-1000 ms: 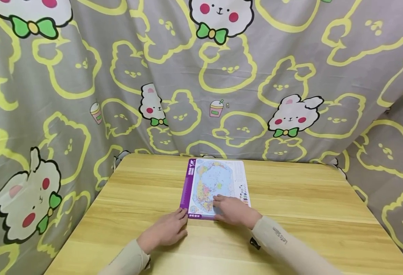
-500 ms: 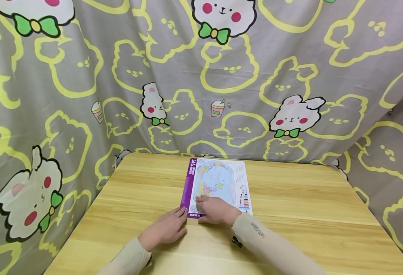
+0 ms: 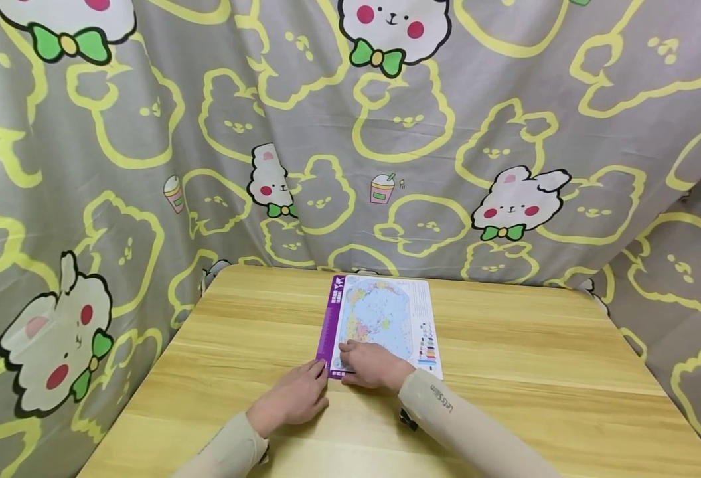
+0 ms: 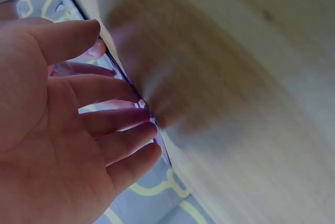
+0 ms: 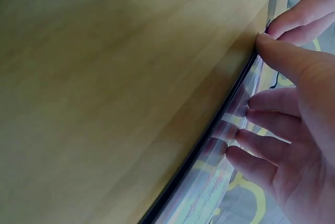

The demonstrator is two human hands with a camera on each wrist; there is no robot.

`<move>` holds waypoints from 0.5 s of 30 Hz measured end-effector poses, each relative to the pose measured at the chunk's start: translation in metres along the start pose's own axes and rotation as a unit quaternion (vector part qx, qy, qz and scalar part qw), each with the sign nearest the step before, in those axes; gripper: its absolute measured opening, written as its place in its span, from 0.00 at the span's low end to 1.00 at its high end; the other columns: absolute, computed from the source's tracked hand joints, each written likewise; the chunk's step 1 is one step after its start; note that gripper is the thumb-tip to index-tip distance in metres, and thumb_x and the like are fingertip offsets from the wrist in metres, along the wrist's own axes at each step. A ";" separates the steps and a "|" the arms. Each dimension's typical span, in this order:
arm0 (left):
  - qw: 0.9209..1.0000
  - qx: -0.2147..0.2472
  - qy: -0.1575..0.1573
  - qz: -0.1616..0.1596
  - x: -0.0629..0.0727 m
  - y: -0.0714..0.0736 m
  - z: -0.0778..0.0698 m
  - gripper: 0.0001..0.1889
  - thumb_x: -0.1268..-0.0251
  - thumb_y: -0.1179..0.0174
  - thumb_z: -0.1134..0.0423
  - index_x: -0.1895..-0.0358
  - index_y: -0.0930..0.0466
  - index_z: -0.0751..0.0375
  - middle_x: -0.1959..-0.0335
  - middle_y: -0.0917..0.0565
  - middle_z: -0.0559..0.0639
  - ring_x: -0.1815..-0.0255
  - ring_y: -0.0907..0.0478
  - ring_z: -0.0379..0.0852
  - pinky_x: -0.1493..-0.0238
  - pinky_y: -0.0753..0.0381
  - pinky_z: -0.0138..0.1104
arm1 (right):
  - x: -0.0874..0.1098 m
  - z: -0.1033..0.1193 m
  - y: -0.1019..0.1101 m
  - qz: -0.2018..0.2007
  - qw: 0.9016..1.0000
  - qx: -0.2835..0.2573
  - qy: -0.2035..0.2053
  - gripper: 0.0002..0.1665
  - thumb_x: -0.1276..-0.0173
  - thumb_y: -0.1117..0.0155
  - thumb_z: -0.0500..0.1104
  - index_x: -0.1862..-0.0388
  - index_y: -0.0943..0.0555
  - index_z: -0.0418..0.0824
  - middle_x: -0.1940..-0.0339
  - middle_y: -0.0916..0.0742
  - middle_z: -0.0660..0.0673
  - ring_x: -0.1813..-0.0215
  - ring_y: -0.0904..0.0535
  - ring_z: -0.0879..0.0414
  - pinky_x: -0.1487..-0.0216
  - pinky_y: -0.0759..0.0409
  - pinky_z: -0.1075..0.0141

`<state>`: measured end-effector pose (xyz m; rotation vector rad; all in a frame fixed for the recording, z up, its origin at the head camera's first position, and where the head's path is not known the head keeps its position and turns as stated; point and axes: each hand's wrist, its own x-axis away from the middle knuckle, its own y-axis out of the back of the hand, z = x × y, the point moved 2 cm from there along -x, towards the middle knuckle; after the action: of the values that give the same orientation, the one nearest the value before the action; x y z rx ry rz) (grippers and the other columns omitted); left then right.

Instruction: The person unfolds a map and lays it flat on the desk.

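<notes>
A flat, glossy world map board (image 3: 383, 302) with a purple strip along its left side lies on the wooden table. My left hand (image 3: 293, 396) touches the board's near left corner with its fingertips; in the left wrist view the fingers (image 4: 123, 135) reach out almost straight. Just right of it, my right hand (image 3: 376, 366) rests on the lower left part of the map, its thumb at the near edge. The right wrist view has the fingertips (image 5: 234, 150) on the shiny surface, mirrored in it. The map under the right hand is hidden.
The wooden table (image 3: 518, 345) extends on both sides of the board. Behind and beside it hangs a grey curtain (image 3: 320, 119) with yellow outlines and cartoon rabbits, meeting the table's far edge.
My right hand has slid left across the map toward the purple strip, uncovering the colour key at lower right. The left hand has stayed at the corner.
</notes>
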<state>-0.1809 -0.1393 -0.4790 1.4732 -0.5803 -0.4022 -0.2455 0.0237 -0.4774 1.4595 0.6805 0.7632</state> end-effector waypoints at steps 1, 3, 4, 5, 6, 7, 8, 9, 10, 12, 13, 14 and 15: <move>1.000 -0.003 -0.001 0.002 0.000 0.000 0.000 0.31 0.32 0.48 0.49 0.37 0.32 0.73 0.33 0.35 0.67 0.33 0.38 0.61 0.34 0.38 0.46 | 0.000 0.000 -0.001 -0.001 1.000 0.001 0.002 0.22 0.34 0.39 0.55 0.52 0.20 0.41 0.36 0.24 0.40 0.35 0.29 0.48 0.38 0.29 0.60; 1.000 -0.006 -0.003 0.006 0.000 0.000 -0.001 0.31 0.32 0.48 0.50 0.37 0.32 0.74 0.33 0.36 0.68 0.33 0.38 0.61 0.33 0.38 0.46 | -0.001 0.000 -0.003 -0.002 1.000 0.004 0.005 0.22 0.34 0.40 0.55 0.51 0.20 0.41 0.36 0.24 0.40 0.36 0.29 0.48 0.37 0.30 0.60; 1.000 -0.005 -0.003 0.008 0.000 0.001 -0.002 0.31 0.32 0.48 0.50 0.37 0.33 0.75 0.33 0.36 0.68 0.33 0.38 0.62 0.33 0.38 0.45 | -0.001 0.000 -0.004 -0.003 1.000 0.006 0.007 0.22 0.33 0.40 0.55 0.50 0.20 0.41 0.36 0.24 0.40 0.36 0.29 0.48 0.37 0.30 0.60; 1.000 -0.005 -0.005 0.010 0.000 0.001 -0.002 0.31 0.32 0.47 0.51 0.37 0.33 0.75 0.33 0.36 0.68 0.33 0.38 0.62 0.33 0.38 0.45 | -0.001 0.000 -0.005 -0.004 1.000 0.008 0.008 0.22 0.33 0.41 0.55 0.50 0.20 0.41 0.36 0.24 0.40 0.36 0.29 0.48 0.37 0.30 0.60; 1.000 -0.005 -0.006 0.012 -0.001 0.002 -0.002 0.31 0.33 0.47 0.52 0.37 0.33 0.75 0.34 0.35 0.69 0.33 0.38 0.62 0.33 0.38 0.45 | -0.001 0.000 -0.005 -0.005 1.000 0.009 0.009 0.21 0.32 0.41 0.55 0.51 0.20 0.41 0.37 0.24 0.40 0.36 0.29 0.48 0.37 0.30 0.60; 1.000 -0.003 -0.007 0.014 -0.001 0.002 -0.002 0.31 0.33 0.46 0.52 0.37 0.33 0.76 0.34 0.35 0.69 0.33 0.38 0.62 0.33 0.37 0.45 | -0.001 0.000 -0.006 -0.007 1.000 0.010 0.009 0.21 0.32 0.42 0.55 0.50 0.20 0.40 0.37 0.24 0.40 0.36 0.28 0.48 0.38 0.30 0.60; 1.000 -0.001 -0.007 0.017 -0.001 0.002 -0.002 0.31 0.34 0.46 0.52 0.37 0.33 0.76 0.35 0.34 0.69 0.33 0.37 0.62 0.34 0.37 0.44 | -0.001 0.000 -0.006 -0.009 1.000 0.011 0.010 0.21 0.32 0.42 0.54 0.50 0.20 0.40 0.38 0.23 0.40 0.37 0.27 0.49 0.38 0.29 0.61; 1.000 0.001 -0.008 0.019 -0.001 0.003 -0.003 0.31 0.34 0.45 0.52 0.37 0.33 0.76 0.35 0.34 0.69 0.33 0.37 0.62 0.33 0.37 0.44 | 0.000 0.000 -0.007 -0.013 1.000 0.011 0.012 0.20 0.31 0.42 0.54 0.51 0.20 0.40 0.40 0.22 0.40 0.39 0.25 0.49 0.40 0.27 0.61; 1.000 0.001 -0.009 0.021 -0.002 0.003 -0.003 0.32 0.34 0.45 0.52 0.37 0.33 0.76 0.35 0.34 0.69 0.33 0.37 0.62 0.33 0.37 0.44 | 0.001 0.000 -0.006 -0.017 1.000 0.009 0.013 0.19 0.31 0.43 0.53 0.52 0.20 0.41 0.42 0.20 0.41 0.42 0.23 0.50 0.41 0.26 0.61; 1.000 0.004 -0.010 0.025 -0.002 0.003 -0.003 0.32 0.34 0.45 0.52 0.37 0.34 0.76 0.34 0.34 0.69 0.33 0.37 0.62 0.33 0.37 0.44 | 0.003 0.001 -0.005 -0.028 0.999 -0.001 0.015 0.15 0.30 0.43 0.51 0.56 0.20 0.42 0.49 0.17 0.43 0.49 0.20 0.53 0.47 0.22 0.63; 1.000 0.006 -0.010 0.026 -0.002 0.004 -0.003 0.32 0.35 0.44 0.52 0.37 0.34 0.76 0.34 0.35 0.69 0.33 0.38 0.62 0.33 0.37 0.44 | 0.004 0.001 -0.004 -0.035 0.999 -0.006 0.015 0.13 0.30 0.43 0.50 0.58 0.20 0.43 0.54 0.16 0.45 0.54 0.18 0.55 0.50 0.21 0.64; 1.000 0.008 -0.009 0.028 -0.003 0.004 -0.003 0.32 0.35 0.44 0.52 0.37 0.34 0.76 0.34 0.35 0.69 0.33 0.38 0.62 0.33 0.38 0.44 | 0.005 0.001 -0.003 -0.041 0.999 -0.011 0.015 0.11 0.29 0.44 0.49 0.60 0.21 0.44 0.58 0.15 0.47 0.58 0.18 0.56 0.54 0.20 0.65; 0.999 0.011 -0.009 0.029 -0.003 0.004 -0.003 0.32 0.35 0.44 0.52 0.37 0.34 0.76 0.34 0.35 0.69 0.33 0.38 0.62 0.33 0.38 0.44 | 0.006 0.001 -0.002 -0.047 0.999 -0.016 0.015 0.09 0.29 0.45 0.48 0.62 0.22 0.44 0.63 0.15 0.49 0.62 0.18 0.58 0.57 0.19 0.66</move>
<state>-0.1819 -0.1352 -0.4753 1.4713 -0.6422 -0.3663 -0.2411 0.0279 -0.4787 1.3804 0.7516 0.7207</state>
